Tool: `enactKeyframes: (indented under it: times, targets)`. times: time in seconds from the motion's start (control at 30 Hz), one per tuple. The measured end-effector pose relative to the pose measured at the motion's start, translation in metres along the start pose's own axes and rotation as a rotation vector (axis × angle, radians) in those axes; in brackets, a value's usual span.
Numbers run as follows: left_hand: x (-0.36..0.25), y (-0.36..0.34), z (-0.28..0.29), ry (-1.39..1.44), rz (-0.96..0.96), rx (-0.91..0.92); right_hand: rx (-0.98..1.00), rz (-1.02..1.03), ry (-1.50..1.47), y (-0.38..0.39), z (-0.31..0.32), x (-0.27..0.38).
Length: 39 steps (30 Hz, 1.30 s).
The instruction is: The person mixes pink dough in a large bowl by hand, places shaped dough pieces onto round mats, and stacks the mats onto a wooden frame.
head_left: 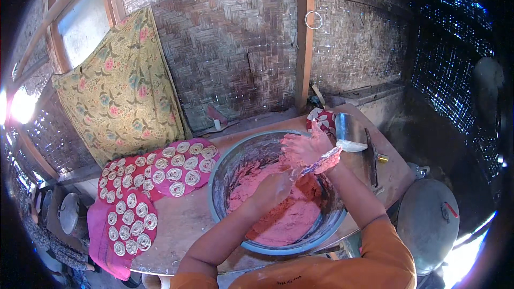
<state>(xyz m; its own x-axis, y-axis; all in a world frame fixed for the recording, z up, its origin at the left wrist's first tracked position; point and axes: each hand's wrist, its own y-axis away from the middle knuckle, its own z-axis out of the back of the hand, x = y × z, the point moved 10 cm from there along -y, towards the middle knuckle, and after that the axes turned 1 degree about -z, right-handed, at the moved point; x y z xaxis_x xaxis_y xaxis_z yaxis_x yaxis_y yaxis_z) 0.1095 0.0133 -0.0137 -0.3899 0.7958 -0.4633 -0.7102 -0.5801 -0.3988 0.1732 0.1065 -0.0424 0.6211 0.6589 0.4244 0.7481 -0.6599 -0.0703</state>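
Note:
A large blue-grey basin (pixel 215 203) stands on the table in front of me, holding pink dough or moist flour (pixel 289 217) with a redder patch at its middle. Over the basin's far right side my right hand (pixel 306 149) is raised, fingers spread and coated in pink dough. My left hand (pixel 276 187) is closed round a slim, flat tool (pixel 320 163), smeared with pink, which lies against my right hand near the wrist. Its exact kind is hidden by the dough.
Left of the basin, pale coiled rounds (pixel 174 174) lie on pink and red cloths. A metal container (pixel 350 131) and a dark tool (pixel 370 155) sit right. A large lidded pot (pixel 428 225) stands beyond the table's right edge. A floral cloth (pixel 126 91) hangs behind.

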Motion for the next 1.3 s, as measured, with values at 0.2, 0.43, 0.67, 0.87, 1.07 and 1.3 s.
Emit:
enactKeyframes:
  times: [0.2,0.43,0.67,0.87,1.07,1.3]
  targets:
    - [-0.001,0.002,-0.003,0.043,0.018,-0.022,-0.060,0.108,0.014,0.001,0.013,0.012]
    - [-0.023,0.001,0.000,0.008,-0.047,0.011,-0.119,0.255,0.022,0.015,0.033,0.037]
    - [0.046,0.008,0.015,0.489,-0.070,-0.358,0.152,0.429,0.039,0.033,-0.047,0.049]
    - [0.099,0.012,0.027,0.532,0.185,-0.395,0.215,0.470,0.009,0.034,-0.060,0.051]
    - [0.029,-0.005,0.023,0.295,0.145,-0.197,0.118,0.483,0.210,0.030,-0.072,0.040]
    - [0.014,-0.002,0.011,0.192,0.086,-0.141,0.141,0.438,0.223,0.022,-0.059,0.040]
